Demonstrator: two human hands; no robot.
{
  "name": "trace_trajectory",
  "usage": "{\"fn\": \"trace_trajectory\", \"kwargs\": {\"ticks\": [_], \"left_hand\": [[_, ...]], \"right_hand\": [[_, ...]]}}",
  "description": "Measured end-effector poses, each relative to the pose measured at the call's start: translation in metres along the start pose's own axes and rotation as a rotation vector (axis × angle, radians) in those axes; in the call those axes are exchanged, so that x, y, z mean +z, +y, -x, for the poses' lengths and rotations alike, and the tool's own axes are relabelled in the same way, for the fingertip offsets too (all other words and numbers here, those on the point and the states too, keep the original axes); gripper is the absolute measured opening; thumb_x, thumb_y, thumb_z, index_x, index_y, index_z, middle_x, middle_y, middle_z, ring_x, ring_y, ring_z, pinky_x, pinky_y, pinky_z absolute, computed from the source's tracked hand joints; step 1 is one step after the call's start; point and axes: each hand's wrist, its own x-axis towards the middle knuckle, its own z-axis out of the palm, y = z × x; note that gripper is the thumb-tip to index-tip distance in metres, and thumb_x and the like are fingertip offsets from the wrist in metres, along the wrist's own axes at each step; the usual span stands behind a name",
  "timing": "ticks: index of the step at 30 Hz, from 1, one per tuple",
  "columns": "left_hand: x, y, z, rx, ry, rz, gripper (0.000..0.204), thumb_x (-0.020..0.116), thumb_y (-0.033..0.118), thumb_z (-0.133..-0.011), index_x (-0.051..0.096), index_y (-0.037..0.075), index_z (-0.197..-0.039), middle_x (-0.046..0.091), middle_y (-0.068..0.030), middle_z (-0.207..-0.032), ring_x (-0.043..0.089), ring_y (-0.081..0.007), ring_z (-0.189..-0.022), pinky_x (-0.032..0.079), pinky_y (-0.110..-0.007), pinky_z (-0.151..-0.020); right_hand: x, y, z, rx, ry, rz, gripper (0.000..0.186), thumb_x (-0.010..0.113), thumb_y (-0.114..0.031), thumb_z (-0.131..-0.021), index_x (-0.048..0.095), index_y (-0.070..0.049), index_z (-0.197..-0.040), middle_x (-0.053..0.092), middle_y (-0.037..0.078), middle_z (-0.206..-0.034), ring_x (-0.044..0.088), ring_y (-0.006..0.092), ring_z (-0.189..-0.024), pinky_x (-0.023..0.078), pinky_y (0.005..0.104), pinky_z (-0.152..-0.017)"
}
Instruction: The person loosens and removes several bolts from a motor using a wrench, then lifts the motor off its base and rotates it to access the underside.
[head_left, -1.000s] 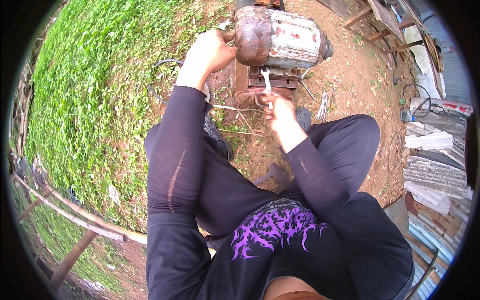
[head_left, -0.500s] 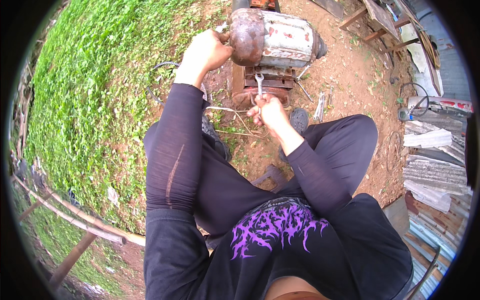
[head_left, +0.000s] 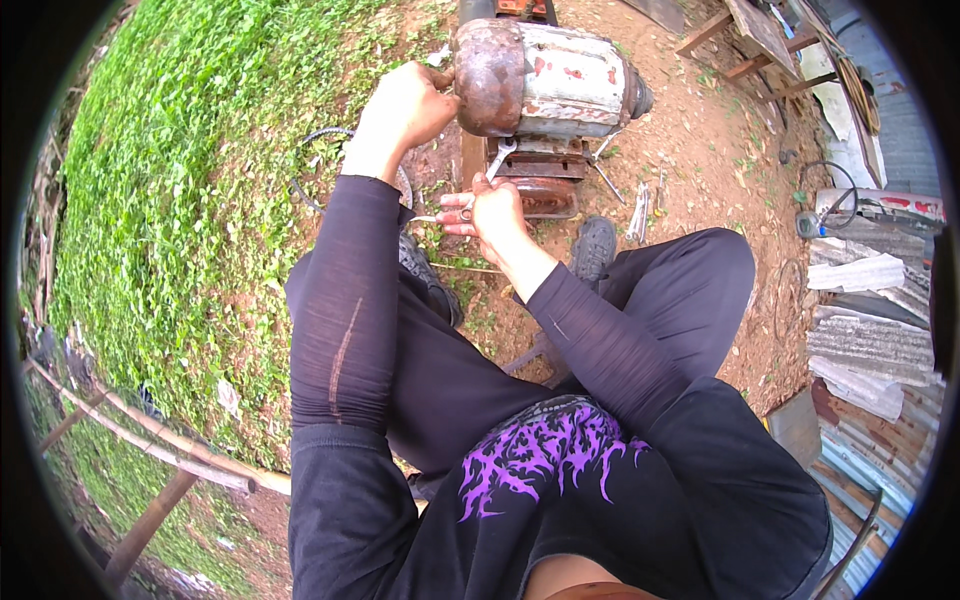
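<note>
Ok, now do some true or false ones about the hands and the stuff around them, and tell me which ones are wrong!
1. A wrench reaches from the right hand toward the machine. True.
2. The right hand is squeezed into a fist. False: it is open, its fingers stretched out.
3. The left hand is down by the person's shoe. False: it is up at the machine's brown end.
4. Metal tools lie on the dirt, right of the machine. True.
5. The green grass is on the right. False: it is on the left.
6. The shirt has a purple design. True.
</note>
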Motion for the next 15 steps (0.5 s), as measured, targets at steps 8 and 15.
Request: {"fn": "trace_trajectory", "kwargs": {"ticks": [8, 15], "left_hand": [[0.004, -0.004, -0.002, 0.045, 0.028, -0.016, 0.046, 0.067, 0.026, -0.076, 0.069, 0.002, -0.114, 0.066, -0.0271, -0.077, 0.07, -0.0315, -0.079, 0.053, -0.037, -0.08], [0.003, -0.003, -0.002, -0.003, -0.002, -0.012, 0.047, 0.067, 0.026, -0.076, 0.068, 0.003, -0.117, 0.068, -0.0257, -0.084, 0.071, -0.0296, -0.083, 0.053, -0.036, -0.084]], "right_hand": [[-0.007, 0.012, -0.003, 0.029, 0.033, -0.115, 0.042, 0.031, -0.027, -0.106, 0.019, 0.0, -0.136, 0.066, 0.026, -0.102, 0.07, 0.0316, -0.075, 0.059, 0.0405, -0.061], [0.004, 0.007, -0.018, 0.04, 0.018, -0.3, 0.037, 0.032, -0.023, -0.106, 0.021, -0.002, -0.133, 0.065, 0.026, -0.098, 0.069, 0.0348, -0.066, 0.059, 0.0434, -0.057]]}}
